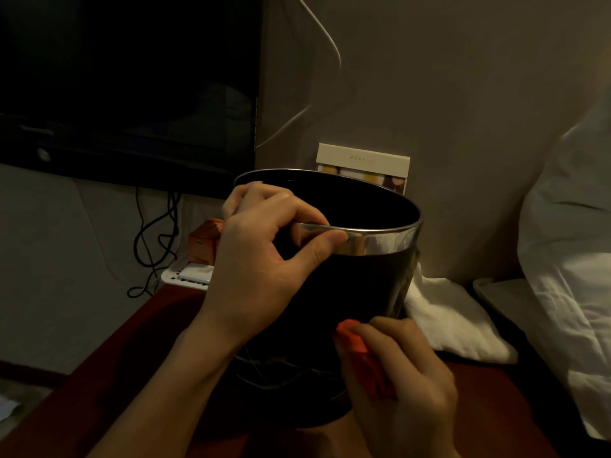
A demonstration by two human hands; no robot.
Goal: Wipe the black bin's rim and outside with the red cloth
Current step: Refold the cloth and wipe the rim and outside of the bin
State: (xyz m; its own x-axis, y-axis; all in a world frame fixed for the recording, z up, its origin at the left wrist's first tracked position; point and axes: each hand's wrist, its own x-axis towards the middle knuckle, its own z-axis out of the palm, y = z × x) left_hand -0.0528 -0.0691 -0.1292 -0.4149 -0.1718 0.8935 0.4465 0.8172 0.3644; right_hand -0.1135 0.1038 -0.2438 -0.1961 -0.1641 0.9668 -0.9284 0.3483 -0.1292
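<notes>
The black bin (357, 285) with a shiny metal rim band (386, 242) stands tilted on a dark red table, its mouth turned toward me. My left hand (264, 252) grips the near rim, thumb on the metal band outside and fingers curled over the edge. My right hand (400, 378) holds the red cloth (360, 355) bunched in its fingers and presses it against the bin's lower outer wall on the right side. The bin's base is partly hidden by my arms.
A dark TV screen (125, 87) hangs at upper left with black cables (155, 239) below it. An orange box (203, 242) and white tray (185, 276) sit behind the bin, a card (363, 160) leans on the wall, white cloth (453, 319) and bedding (568, 242) lie right.
</notes>
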